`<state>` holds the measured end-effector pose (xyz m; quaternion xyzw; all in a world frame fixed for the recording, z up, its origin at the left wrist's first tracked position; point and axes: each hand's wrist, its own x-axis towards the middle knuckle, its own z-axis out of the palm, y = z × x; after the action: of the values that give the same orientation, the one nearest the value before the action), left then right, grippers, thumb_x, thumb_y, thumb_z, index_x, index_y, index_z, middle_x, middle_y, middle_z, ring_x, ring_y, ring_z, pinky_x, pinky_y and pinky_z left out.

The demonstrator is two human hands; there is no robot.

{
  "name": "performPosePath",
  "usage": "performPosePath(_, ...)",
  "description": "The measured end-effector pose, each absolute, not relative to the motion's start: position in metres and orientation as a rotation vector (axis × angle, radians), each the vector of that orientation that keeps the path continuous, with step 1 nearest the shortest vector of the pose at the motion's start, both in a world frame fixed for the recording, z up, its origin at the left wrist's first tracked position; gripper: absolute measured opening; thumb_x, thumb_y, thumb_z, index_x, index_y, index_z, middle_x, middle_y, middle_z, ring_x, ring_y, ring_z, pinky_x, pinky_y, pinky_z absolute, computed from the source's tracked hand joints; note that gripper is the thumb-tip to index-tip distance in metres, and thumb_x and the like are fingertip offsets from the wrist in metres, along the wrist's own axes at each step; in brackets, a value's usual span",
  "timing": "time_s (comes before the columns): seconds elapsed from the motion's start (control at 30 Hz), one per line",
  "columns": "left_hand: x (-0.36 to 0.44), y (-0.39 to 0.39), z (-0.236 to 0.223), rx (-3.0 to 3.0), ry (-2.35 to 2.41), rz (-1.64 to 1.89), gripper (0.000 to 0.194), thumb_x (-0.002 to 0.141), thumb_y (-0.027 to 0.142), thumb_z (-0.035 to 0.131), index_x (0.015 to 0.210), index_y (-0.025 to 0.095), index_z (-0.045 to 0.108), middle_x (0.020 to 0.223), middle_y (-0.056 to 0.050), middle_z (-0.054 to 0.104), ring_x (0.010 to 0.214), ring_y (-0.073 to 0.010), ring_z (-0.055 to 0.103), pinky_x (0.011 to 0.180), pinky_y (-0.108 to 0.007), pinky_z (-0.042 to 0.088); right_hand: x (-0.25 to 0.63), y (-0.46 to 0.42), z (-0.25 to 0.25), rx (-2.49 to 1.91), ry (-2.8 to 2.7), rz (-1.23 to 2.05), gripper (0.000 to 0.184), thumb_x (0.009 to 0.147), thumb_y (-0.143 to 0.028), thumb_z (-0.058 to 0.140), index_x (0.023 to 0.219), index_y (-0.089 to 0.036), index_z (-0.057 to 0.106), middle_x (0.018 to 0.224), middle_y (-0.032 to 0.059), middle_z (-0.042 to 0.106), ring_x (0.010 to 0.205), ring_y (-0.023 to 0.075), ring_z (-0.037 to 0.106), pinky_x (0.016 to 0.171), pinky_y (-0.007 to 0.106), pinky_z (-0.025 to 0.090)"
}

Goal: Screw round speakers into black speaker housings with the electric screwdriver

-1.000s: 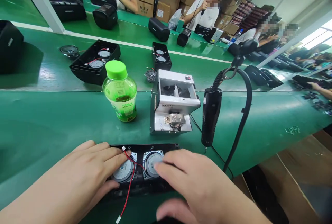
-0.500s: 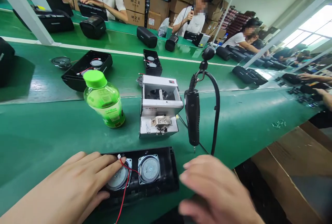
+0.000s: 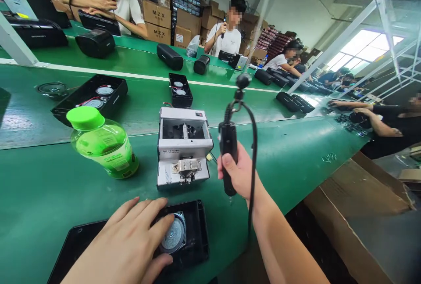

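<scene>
A black speaker housing lies on the green bench at the near edge, with a round silver speaker driver showing in it. My left hand rests flat on the housing, fingers spread over its left part and touching the driver. My right hand is closed round a black electric screwdriver that hangs from a coiled cable, its bit pointing down beside the housing's right end.
A white screw feeder box stands just behind the housing. A green-capped bottle stands to its left. More open speaker housings and black speakers lie on the belts behind. Other people work across and to the right.
My right hand has left the housing, risen and taken hold of the hanging screwdriver. My left hand stays on the housing. The view has swung to the right.
</scene>
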<state>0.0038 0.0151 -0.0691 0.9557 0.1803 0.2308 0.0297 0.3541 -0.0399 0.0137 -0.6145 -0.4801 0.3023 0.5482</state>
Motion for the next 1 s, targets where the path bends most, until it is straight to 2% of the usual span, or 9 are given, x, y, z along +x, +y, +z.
performPosePath(0.07, 0.009, 0.017, -0.069, 2.957, 0.563, 0.644, 0.063, 0.088, 0.034, 0.093, 0.151, 0.04, 0.087, 0.16, -0.008, 0.09, 0.133, -0.0432, 0.087, 0.125, -0.063, 0.064, 0.353, -0.054, 0.025, -1.383, -1.03, 0.721, 0.087, 0.111, -0.099, 0.075, 0.159, -0.028, 0.059, 0.083, -0.0081, 0.072, 0.058, 0.0169, 0.068, 0.057, 0.031, 0.058)
performPosePath(0.17, 0.008, 0.023, -0.066, 2.973, 0.538, 0.551, 0.058, 0.087, 0.033, 0.095, 0.144, 0.041, 0.089, 0.154, -0.006, 0.091, 0.127, -0.0411, 0.088, 0.12, -0.061, 0.066, 0.354, -0.076, 0.044, -1.283, -0.902, 0.739, 0.087, 0.114, -0.102, 0.065, 0.163, -0.03, 0.063, 0.082, -0.0077, 0.071, 0.055, 0.0166, 0.065, 0.053, 0.03, 0.054)
performPosePath(0.27, 0.005, 0.029, -0.064, 2.968, 0.492, 0.513, 0.056, 0.09, 0.036, 0.095, 0.145, 0.044, 0.09, 0.156, -0.003, 0.091, 0.127, -0.0384, 0.09, 0.118, -0.057, 0.069, 0.355, -0.092, 0.055, -1.217, -0.84, 0.737, 0.085, 0.11, -0.102, 0.075, 0.157, -0.032, 0.072, 0.079, -0.0075, 0.072, 0.051, 0.016, 0.063, 0.048, 0.029, 0.05)
performPosePath(0.37, 0.004, 0.034, -0.065, 2.994, 0.455, 0.527, 0.052, 0.098, 0.04, 0.086, 0.149, 0.046, 0.09, 0.157, -0.001, 0.092, 0.125, -0.0384, 0.092, 0.112, -0.056, 0.074, 0.353, -0.101, 0.058, -1.196, -0.841, 0.707, 0.084, 0.103, -0.101, 0.086, 0.153, -0.035, 0.076, 0.077, -0.0073, 0.071, 0.046, 0.0162, 0.06, 0.044, 0.03, 0.048)
performPosePath(0.47, 0.001, 0.035, -0.064, 3.026, 0.43, 0.564, 0.049, 0.101, 0.043, 0.08, 0.149, 0.044, 0.09, 0.155, -0.001, 0.092, 0.121, -0.039, 0.092, 0.104, -0.057, 0.076, 0.351, -0.106, 0.056, -1.2, -0.822, 0.7, 0.079, 0.102, -0.096, 0.092, 0.15, -0.035, 0.079, 0.078, -0.0068, 0.074, 0.048, 0.0159, 0.063, 0.046, 0.03, 0.052)
performPosePath(0.6, 0.0, 0.035, -0.058, 3.005, 0.408, 0.538, 0.064, 0.089, 0.038, 0.092, 0.152, 0.042, 0.086, 0.154, -0.003, 0.093, 0.123, -0.0364, 0.09, 0.107, -0.052, 0.069, 0.348, -0.108, 0.053, -1.192, -0.835, 0.677, 0.069, 0.103, -0.087, 0.098, 0.145, -0.035, 0.08, 0.084, -0.006, 0.08, 0.052, 0.0144, 0.07, 0.049, 0.027, 0.057)
performPosePath(0.7, 0.002, 0.035, -0.055, 2.977, 0.415, 0.553, 0.069, 0.085, 0.03, 0.092, 0.153, 0.041, 0.085, 0.154, -0.002, 0.093, 0.122, -0.0342, 0.088, 0.109, -0.05, 0.062, 0.346, -0.109, 0.054, -1.176, -0.81, 0.663, 0.066, 0.101, -0.086, 0.101, 0.14, -0.036, 0.084, 0.087, -0.0059, 0.083, 0.053, 0.0133, 0.073, 0.049, 0.026, 0.059)
performPosePath(0.9, 0.002, 0.032, -0.057, 2.943, 0.393, 0.606, 0.072, 0.088, 0.025, 0.087, 0.157, 0.042, 0.083, 0.155, -0.003, 0.092, 0.125, -0.0346, 0.088, 0.113, -0.052, 0.056, 0.346, -0.113, 0.059, -1.184, -0.776, 0.567, 0.071, 0.101, -0.092, 0.098, 0.141, -0.034, 0.092, 0.082, -0.0036, 0.08, 0.056, 0.0179, 0.074, 0.049, 0.032, 0.062)
performPosePath(1.0, -0.002, 0.03, -0.061, 2.932, 0.428, 0.616, 0.061, 0.095, 0.027, 0.086, 0.155, 0.04, 0.085, 0.155, -0.004, 0.092, 0.128, -0.0357, 0.089, 0.118, -0.053, 0.058, 0.349, -0.116, 0.059, -1.211, -0.771, 0.545, 0.072, 0.101, -0.094, 0.096, 0.142, -0.034, 0.093, 0.08, -0.0034, 0.078, 0.056, 0.0185, 0.071, 0.05, 0.034, 0.062)
